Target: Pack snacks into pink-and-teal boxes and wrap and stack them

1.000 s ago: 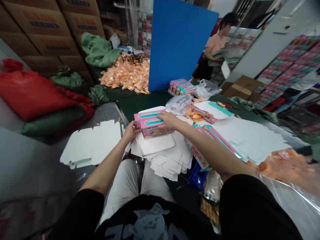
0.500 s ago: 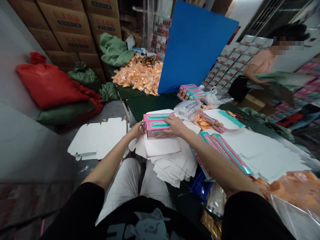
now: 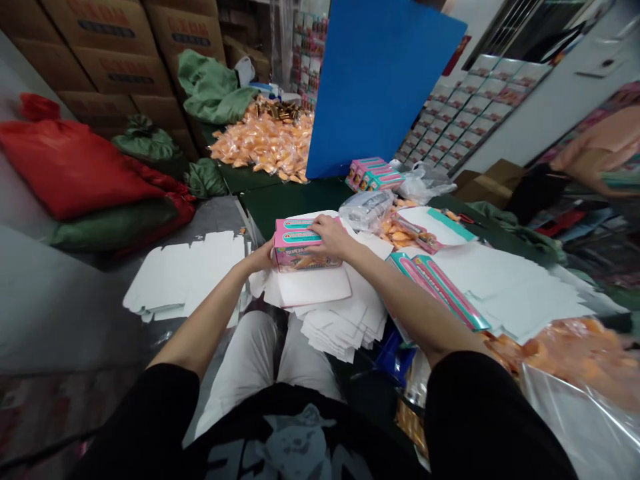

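Cardboard, thin and printed pink and teal, forms the carton (image 3: 300, 259) between the two hands, which sits on white sheets (image 3: 315, 288) over the dark green surface (image 3: 280, 203). Two teal strips run along its top; whether it is one carton or two pressed side by side, I cannot tell. The left hand (image 3: 261, 257) grasps its left end, while the right hand (image 3: 334, 238) holds the right part, fingers over the top and the rest of the hand against the near side. The carton looks light and fairly stiff at its folded edges, softer across the flat panels, which would likely dent under a hard squeeze. Its smooth print may slip a little, and so may the loose sheets below. The ends and long edges seem the best places to take hold, with light, even pressure.
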Demonstrator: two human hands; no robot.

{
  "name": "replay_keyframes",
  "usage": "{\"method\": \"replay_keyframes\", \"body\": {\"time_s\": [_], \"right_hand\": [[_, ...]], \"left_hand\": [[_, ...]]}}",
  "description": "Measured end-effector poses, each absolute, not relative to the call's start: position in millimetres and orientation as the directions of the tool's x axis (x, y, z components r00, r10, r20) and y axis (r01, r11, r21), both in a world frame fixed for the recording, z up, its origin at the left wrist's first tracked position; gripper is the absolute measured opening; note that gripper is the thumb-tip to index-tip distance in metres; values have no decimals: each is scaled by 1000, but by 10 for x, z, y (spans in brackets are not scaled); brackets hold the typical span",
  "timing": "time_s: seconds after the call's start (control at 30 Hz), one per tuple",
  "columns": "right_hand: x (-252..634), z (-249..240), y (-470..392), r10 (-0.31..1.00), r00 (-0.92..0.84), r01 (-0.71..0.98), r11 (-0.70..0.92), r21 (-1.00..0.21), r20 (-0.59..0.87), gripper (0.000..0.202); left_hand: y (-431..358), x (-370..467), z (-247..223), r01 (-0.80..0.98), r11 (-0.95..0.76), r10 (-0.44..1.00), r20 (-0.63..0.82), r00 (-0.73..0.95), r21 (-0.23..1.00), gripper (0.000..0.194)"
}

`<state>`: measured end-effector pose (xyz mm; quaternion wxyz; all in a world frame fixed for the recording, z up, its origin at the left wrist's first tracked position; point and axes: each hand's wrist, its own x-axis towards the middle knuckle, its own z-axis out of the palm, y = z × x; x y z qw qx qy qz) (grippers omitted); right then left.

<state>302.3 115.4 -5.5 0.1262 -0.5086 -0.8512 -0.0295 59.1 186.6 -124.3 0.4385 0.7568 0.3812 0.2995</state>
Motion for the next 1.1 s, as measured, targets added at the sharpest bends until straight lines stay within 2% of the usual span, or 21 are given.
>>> {"method": "replay_keyframes", "body": {"time_s": [0.1,0.33,0.47,0.6,0.7,0.8,0.87,0.97,1.03,1.1], "right_hand": [[3034,-152,1115,854,-447,874,481,-76,268,54],[3106,-361,982,815,-436,868,493,-61,381,57],[2997,-305,901,843,-428,884,466,-45,325,54],[3044,-70,728,887,-384,911,410,-53,256,62],[3423,232,418,958,-192,962,227,-151,214,63],[3950,532,-40,975,133,972,-93,-215,179,55],[4203,636,-327,948,314,937,-300,-178,54,55],[4292,601,-611,876,449,887,-462,-33,-178,66],[4232,525,-702,843,489,869,-492,44,-226,70],[4185,497,-756,838,503,863,-502,63,-212,68]], "left_hand": [[1843,570,-1171,281,-252,788,28,615,926,100],[1694,434,-981,332,-124,759,-127,639,935,122],[1597,463,-1000,252,-74,762,-109,639,965,117],[1525,544,-1000,181,-74,810,-47,585,981,104],[1487,569,-950,208,-52,818,-77,569,977,99],[1461,574,-918,176,-31,825,-74,561,984,98],[1462,576,-928,156,-30,825,-64,561,987,101],[1471,576,-959,151,-35,812,-60,580,988,104],[1462,576,-965,143,-69,804,-30,594,987,104],[1438,578,-954,125,-112,793,13,609,986,107]]}}
